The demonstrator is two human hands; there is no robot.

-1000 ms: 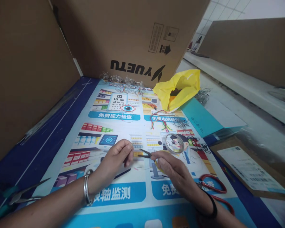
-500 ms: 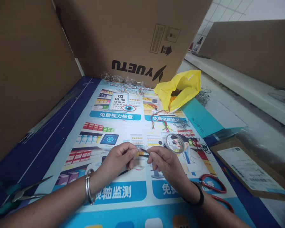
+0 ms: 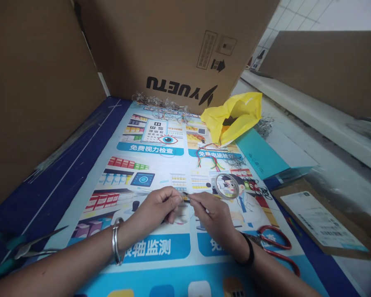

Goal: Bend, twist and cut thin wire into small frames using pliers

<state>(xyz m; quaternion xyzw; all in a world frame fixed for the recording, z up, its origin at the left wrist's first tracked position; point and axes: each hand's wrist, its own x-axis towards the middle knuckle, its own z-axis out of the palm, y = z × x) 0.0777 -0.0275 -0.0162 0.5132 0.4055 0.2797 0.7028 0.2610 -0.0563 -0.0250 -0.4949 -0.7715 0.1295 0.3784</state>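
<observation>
Over the middle of the printed sheet, my left hand (image 3: 163,204) is closed in a pinch, thumb against curled fingers. What lies between these fingertips is too small to name. Facing it, my right hand (image 3: 213,212) pinches a thin dark piece (image 3: 186,199) that shows as two narrow strips in the gap between the hands. Its far end reaches the left fingertips. Just beyond my right hand lies a round clear ring (image 3: 216,185). Red-handled scissors (image 3: 275,243) rest beside my right wrist, partly covered by the forearm.
A green-handled cutting tool (image 3: 26,249) lies at left. Dark and red loops (image 3: 256,189), coloured cords (image 3: 216,165) and a yellow bag (image 3: 216,119) are at right. Tangled wire pieces (image 3: 160,105) line the cardboard wall (image 3: 173,41). A labelled brown parcel (image 3: 324,222) sits far right.
My right hand has moved slightly left, narrowing the gap between the hands. Less of the dark piece shows. The left hand stays nearly in place.
</observation>
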